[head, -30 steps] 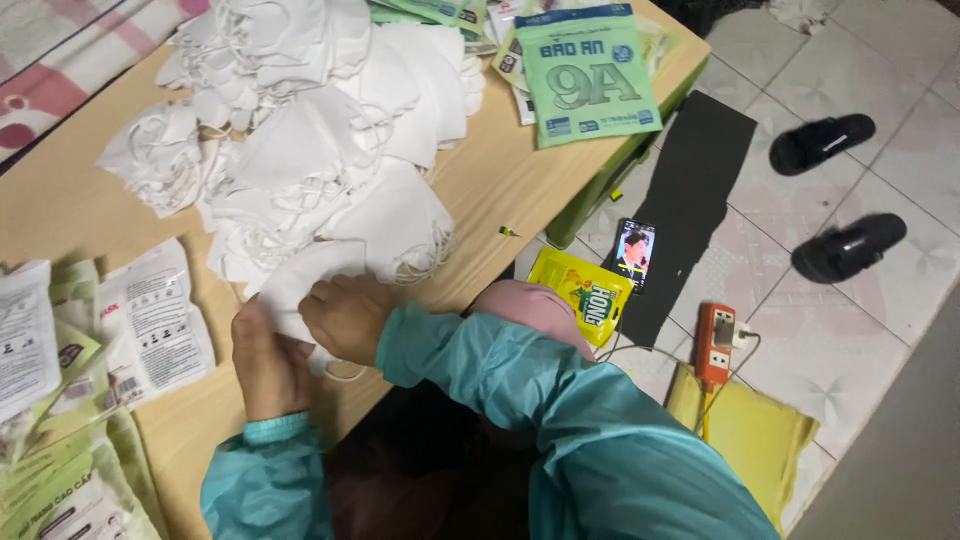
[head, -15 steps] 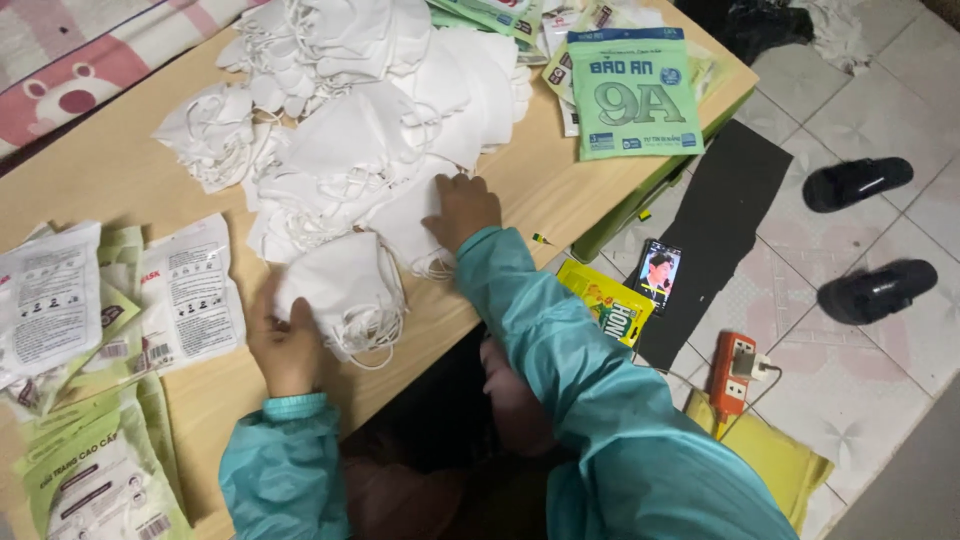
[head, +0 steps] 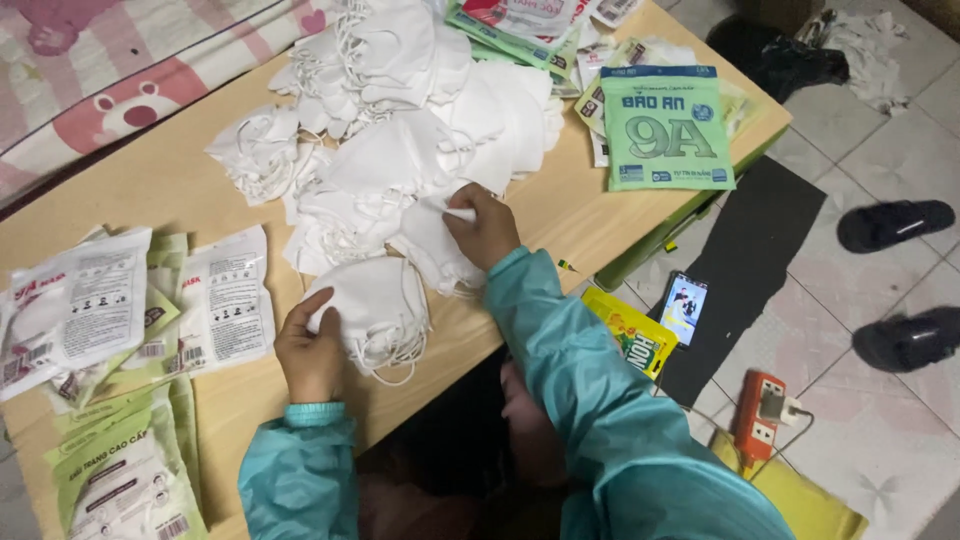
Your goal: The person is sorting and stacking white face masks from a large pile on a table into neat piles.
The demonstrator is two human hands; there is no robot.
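Observation:
A big heap of white face masks [head: 400, 130] covers the middle of a low wooden table [head: 170, 185]. My right hand [head: 483, 228] pinches the edge of one white mask at the near side of the heap. My left hand [head: 310, 345] rests flat on a small stack of white masks [head: 375, 305] near the table's front edge, fingers holding it down. Both arms wear teal sleeves.
Packaged masks in white and green wrappers [head: 110, 310] lie at the left. Green packs [head: 665, 130] sit at the table's far right corner. On the tiled floor are a phone [head: 685, 308], a yellow packet [head: 632, 335], an orange power strip [head: 758, 418], a black mat [head: 745, 265] and black slippers [head: 893, 225].
My right hand has left the near stack and reached out to the heap, where it now pinches a mask. My left hand stays on the stack.

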